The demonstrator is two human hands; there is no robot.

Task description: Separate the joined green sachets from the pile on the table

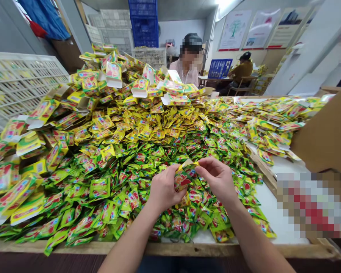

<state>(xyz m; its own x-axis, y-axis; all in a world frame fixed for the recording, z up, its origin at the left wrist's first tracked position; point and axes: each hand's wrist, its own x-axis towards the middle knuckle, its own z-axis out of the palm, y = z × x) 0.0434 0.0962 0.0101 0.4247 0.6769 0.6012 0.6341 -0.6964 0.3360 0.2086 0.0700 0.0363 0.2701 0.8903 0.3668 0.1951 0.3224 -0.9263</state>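
The white table point(271, 199), edged by a wooden rim point(201, 249), bears heaped green sachets point(99, 187) and yellow cartons point(113, 74). Over the sachets, the left hand point(165, 187) grips a small carton point(182, 177); the right hand point(218, 180) pinches its upper edge. Blue crates point(143, 26) are stacked behind; posters point(234, 30) line the wall.

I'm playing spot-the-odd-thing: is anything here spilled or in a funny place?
Yes. At the front left, one green packet sticks out across the wooden edge, while most others lie inside it. Also, a yellow packet rests among green ones, left of center, so its color stands out.
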